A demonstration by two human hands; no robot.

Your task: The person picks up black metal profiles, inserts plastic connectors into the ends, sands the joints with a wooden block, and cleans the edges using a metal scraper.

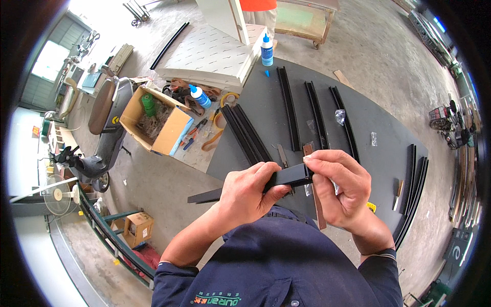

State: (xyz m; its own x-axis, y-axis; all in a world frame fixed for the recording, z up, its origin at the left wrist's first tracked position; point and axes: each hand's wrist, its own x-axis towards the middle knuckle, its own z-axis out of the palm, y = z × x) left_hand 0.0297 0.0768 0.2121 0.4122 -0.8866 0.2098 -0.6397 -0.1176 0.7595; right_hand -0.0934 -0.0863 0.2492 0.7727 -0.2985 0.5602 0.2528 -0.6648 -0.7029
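My left hand (246, 190) is wrapped round a long black channel-shaped profile (289, 177), whose other end sticks out to the lower left past my wrist. At the profile's right end, my right hand (343, 185) has thumb and forefinger pinched together; whatever they hold is too small or hidden to make out. Under my right hand a narrow brown strip (320, 209) runs toward my body. Just beyond my hands, a slim metal tool (282, 155) lies on the dark grey tabletop (266, 107). A pair of black profiles (246, 134) lies beyond my left hand.
Several more black profiles (289, 108) lie across the table, with small clear plastic bags (340, 117) among them. A blue-labelled bottle (266, 51) stands at the far corner. To the left are an open cardboard box (171, 135), pliers (190, 141) and a scooter (105, 123). Another person (259, 15) stands beyond.
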